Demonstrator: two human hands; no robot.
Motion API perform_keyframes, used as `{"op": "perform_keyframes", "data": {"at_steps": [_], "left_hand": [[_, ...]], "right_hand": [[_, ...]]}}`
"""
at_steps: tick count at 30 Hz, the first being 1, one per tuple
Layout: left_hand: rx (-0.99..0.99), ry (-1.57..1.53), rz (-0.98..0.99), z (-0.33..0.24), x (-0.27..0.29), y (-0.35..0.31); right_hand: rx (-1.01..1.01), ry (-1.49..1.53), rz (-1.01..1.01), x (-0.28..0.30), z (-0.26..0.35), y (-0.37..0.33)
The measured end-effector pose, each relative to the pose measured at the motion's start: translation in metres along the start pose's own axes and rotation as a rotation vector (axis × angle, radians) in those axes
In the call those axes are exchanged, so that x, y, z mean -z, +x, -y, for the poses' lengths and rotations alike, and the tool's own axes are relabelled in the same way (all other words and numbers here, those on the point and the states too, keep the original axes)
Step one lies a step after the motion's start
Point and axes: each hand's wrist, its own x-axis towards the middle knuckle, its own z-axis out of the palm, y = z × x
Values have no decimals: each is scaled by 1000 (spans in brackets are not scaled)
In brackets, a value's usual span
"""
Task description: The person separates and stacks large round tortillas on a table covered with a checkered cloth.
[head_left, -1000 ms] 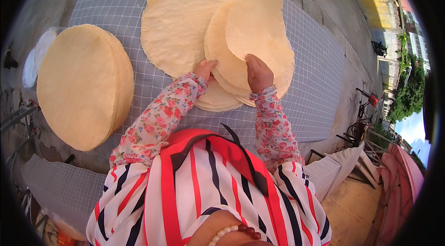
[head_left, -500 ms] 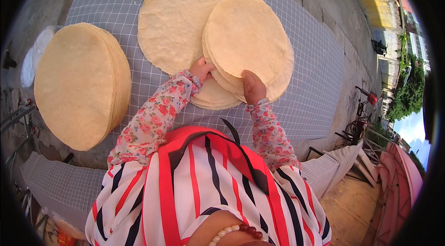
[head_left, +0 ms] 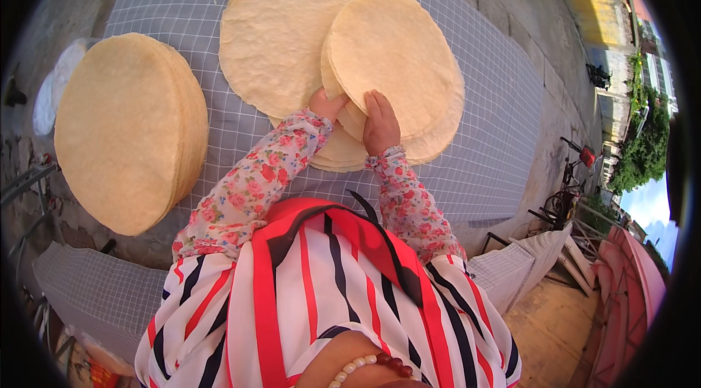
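Several thin, round, pale tan flatbread sheets (head_left: 394, 55) overlap in a small pile on the checked cloth in front of me. My left hand (head_left: 328, 105) pinches the pile's near-left edge, its thumb by the lower sheets. Close beside it, my right hand (head_left: 380, 123) grips the near edge of the upper sheets, fingers on top. The thumb's exact hold is hidden. Wider sheets (head_left: 285, 37) lie beneath and behind, fanned toward the far left. Below my hands the rim of lower sheets (head_left: 339, 150) shows.
A tall stack of the same sheets (head_left: 120, 136) stands at the left, next to a clear plastic bag (head_left: 58, 85). Grey checked cloth (head_left: 504, 118) covers the table. A second cloth-covered surface (head_left: 95, 293) lies at near left. A bicycle (head_left: 562, 198) is parked far right.
My right hand has slid left along the near edge, closer to my left hand. The left hand has shifted slightly right and its fingers now press the sheet edges.
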Motion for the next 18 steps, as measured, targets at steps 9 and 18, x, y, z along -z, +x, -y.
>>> {"op": "perform_keyframes", "data": {"at_steps": [9,18], "left_hand": [[-21,-43,-55,3,-4,0],[17,-122,110,20,13,15]], "right_hand": [[-56,-40,-9,2,-33,-50],[-143,43,-97,-9,-23,-34]]}}
